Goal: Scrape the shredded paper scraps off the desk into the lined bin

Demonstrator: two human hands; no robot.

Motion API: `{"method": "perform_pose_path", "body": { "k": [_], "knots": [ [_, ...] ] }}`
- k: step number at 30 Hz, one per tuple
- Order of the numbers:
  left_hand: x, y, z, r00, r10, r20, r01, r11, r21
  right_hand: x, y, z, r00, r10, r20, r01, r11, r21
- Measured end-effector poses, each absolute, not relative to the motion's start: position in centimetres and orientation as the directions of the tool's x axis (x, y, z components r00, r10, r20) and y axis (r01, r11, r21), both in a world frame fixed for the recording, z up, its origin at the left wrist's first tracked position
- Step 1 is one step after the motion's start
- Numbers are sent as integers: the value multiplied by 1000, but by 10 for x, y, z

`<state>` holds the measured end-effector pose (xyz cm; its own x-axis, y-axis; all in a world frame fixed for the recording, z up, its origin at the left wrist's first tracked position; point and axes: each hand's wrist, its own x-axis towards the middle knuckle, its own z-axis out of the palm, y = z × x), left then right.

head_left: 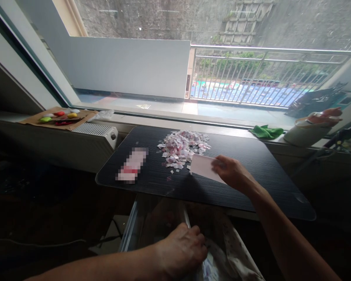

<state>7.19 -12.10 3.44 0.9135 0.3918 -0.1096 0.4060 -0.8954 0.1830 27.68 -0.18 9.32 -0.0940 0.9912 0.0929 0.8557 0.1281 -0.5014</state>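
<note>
My right hand (235, 171) is over the dark table, its fingers closed on a flat pale pink card (204, 166). The card's left edge meets the near right side of a heap of small torn paper scraps (179, 147), mostly white and pink. Below the table's front edge, my left hand (185, 248) is closed round the rim of a clear plastic container (131, 224). Scraps of paper show inside the container beside that hand. A pinkish blurred-out item (133, 166) lies at the table's left.
The black table (236, 154) stands against a window sill. A green cloth (267, 132) and a whitish pot (300, 130) are on the sill at right. To the left are a white radiator (96, 130) and a cardboard sheet (35, 120) with coloured pieces.
</note>
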Motion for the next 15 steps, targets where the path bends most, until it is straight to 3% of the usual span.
{"method": "perform_pose_path", "body": {
  "k": [5,10,15],
  "knots": [
    [73,-121,30,919,387,-76,394,-899,192,286,-3,92,-26,991,135,843,94,-530],
    [74,-120,30,913,390,-121,407,-892,195,285,3,81,-71,995,77,785,103,-611],
    [73,-118,31,916,376,-140,398,-894,205,298,-6,88,-65,995,70,801,94,-592]
  ]
}}
